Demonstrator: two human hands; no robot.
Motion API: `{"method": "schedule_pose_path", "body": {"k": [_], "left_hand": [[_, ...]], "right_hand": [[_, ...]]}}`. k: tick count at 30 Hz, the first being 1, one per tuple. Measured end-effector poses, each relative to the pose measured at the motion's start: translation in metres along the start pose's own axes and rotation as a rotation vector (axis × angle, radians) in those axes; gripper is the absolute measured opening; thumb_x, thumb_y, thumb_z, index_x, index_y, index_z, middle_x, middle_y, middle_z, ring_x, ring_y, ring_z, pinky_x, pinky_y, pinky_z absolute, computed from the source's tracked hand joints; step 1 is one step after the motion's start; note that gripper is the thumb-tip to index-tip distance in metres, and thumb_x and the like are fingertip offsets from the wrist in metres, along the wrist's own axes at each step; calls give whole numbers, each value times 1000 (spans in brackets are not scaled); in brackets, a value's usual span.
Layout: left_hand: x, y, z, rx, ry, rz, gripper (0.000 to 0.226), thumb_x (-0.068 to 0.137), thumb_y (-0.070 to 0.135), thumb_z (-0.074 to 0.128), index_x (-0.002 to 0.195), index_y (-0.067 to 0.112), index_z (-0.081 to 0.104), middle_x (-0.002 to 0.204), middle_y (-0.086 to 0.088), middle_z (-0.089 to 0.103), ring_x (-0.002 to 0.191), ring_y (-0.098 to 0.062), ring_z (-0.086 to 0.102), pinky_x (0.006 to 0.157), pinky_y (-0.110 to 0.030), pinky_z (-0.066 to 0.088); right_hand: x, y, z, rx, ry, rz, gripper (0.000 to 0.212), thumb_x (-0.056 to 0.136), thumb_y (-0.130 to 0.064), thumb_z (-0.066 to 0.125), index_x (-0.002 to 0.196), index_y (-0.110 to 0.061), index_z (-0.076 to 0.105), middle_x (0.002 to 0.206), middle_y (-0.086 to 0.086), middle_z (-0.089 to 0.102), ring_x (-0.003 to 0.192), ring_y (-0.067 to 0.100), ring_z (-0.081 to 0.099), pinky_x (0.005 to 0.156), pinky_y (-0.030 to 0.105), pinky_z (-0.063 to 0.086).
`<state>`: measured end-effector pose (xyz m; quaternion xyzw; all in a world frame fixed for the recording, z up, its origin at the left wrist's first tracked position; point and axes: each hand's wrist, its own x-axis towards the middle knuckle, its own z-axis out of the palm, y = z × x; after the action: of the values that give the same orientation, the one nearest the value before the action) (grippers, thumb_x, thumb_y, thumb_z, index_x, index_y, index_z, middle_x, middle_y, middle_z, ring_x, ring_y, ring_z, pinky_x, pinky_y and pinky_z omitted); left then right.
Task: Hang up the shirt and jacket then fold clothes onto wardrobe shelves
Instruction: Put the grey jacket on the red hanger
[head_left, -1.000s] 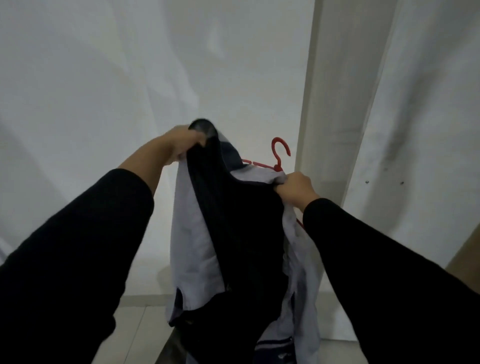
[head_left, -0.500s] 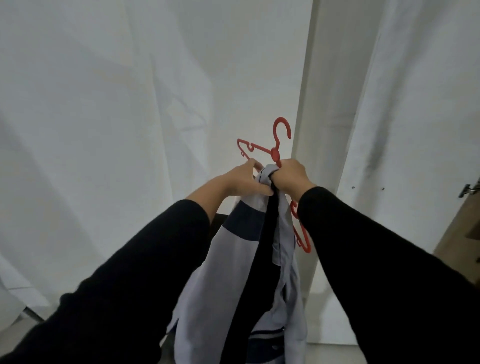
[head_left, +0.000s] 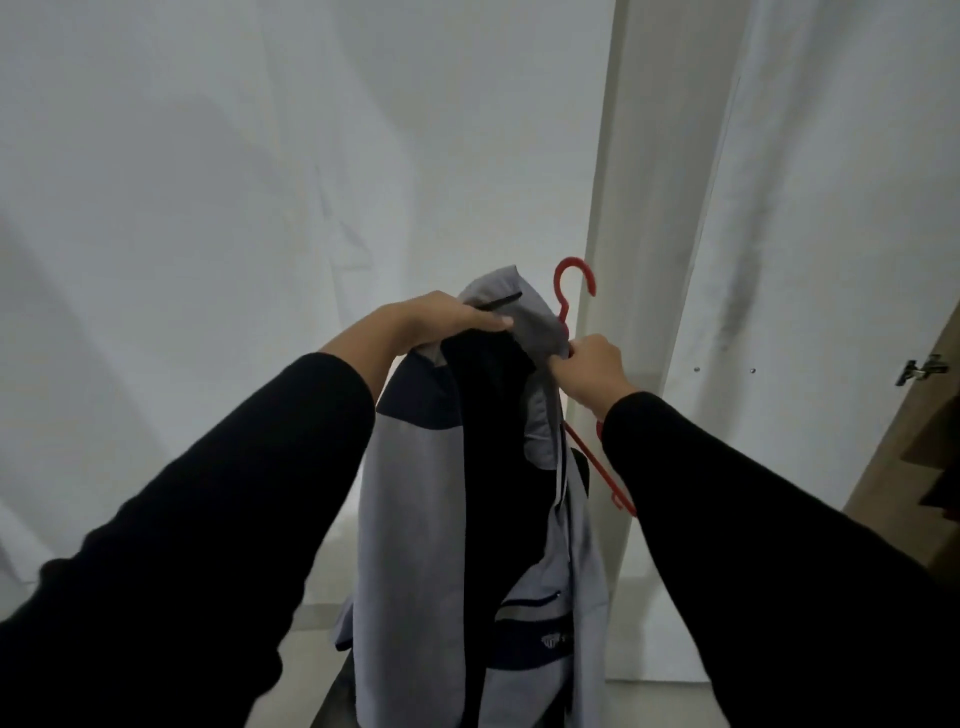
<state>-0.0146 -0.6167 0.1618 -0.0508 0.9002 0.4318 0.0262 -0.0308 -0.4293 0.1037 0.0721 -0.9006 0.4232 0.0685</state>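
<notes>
A grey jacket (head_left: 415, 519) with navy panels and a dark lining hangs in front of me, held up in the air. My left hand (head_left: 441, 319) grips its left shoulder beside the raised grey collar. My right hand (head_left: 595, 371) grips the jacket's right side together with the neck of a red plastic hanger (head_left: 574, 283). The hanger's hook sticks up above my right hand. One hanger arm slants down to the right, outside the jacket; the other arm is hidden by the cloth.
A white wall (head_left: 208, 208) fills the left and centre. A white upright panel (head_left: 608, 182) stands just behind the hanger. At the far right is a brown wardrobe (head_left: 914, 467) with a metal hinge (head_left: 922, 370). Pale floor lies below.
My left hand has moved left from the hanger's neck to the jacket's left shoulder, spreading the jacket open. The collar now stands up beside the hook. The hanger's left arm is now covered by cloth.
</notes>
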Motion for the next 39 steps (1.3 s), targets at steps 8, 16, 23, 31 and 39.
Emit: {"method": "schedule_pose_path", "body": {"k": [8,16,23,31,39], "left_hand": [[-10,4,-10,-393,251,-46,41,94,31,52,126,6,51,122,-10,59,107,-27,58,84,-33,47],[-11,4,-7,-236,420,-142,45,98,32,41,132,3,45,131,-14,54,119,-31,53,86,-32,43],[-17,5,3,-18,415,-78,44,99,31,38,129,1,50,133,-18,52,122,-33,49,98,-36,40],[-27,20,20,227,353,284,32,98,13,36,122,4,57,121,-18,58,112,-34,53,89,-35,42],[-47,29,22,50,383,667,30,81,-9,43,96,6,63,96,-10,61,90,-20,55,73,-23,43]], "right_hand": [[-18,-21,-22,191,57,-147,41,96,-44,46,125,-14,51,117,4,56,101,16,50,88,30,42],[-42,-5,-65,387,100,-80,28,100,-40,36,102,-22,58,67,-12,39,55,3,32,49,16,31],[-75,13,-95,385,-84,-25,32,100,-38,39,95,-17,62,54,-3,37,43,8,28,38,17,29],[-82,7,-73,220,-10,-14,33,101,-36,38,100,-12,60,65,-13,40,52,5,33,48,16,30],[-66,-7,-49,305,128,-59,26,102,-31,36,99,-13,55,73,-4,47,59,7,40,53,18,31]]}}
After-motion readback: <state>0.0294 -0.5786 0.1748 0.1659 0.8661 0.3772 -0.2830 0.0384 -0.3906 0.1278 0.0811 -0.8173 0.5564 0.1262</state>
